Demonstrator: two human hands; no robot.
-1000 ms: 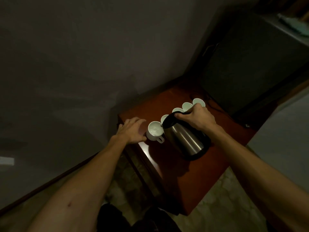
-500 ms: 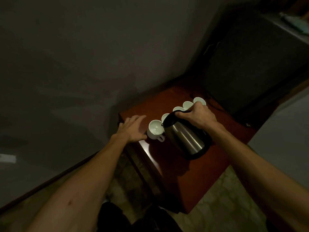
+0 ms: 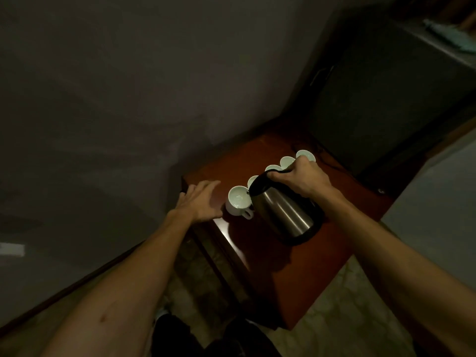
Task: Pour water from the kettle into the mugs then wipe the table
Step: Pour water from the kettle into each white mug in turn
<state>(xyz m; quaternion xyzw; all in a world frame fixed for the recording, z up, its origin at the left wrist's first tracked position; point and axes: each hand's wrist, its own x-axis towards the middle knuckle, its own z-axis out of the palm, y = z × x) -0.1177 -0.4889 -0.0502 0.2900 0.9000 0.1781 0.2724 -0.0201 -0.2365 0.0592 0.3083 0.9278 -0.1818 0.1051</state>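
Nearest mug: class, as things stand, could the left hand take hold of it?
Probably yes. The left hand hovers open beside the nearest mug with bare table between. The kettle, tilted by the right hand, crowds only the mug's other side.

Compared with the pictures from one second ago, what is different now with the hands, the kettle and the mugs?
Very little. The right hand still grips the kettle by its handle, tilted with the spout over the nearest mug; its tilt looks about the same. The left hand stays open beside that mug, perhaps drawn back slightly. The row of mugs on the table has not moved. Nothing was taken or let go.
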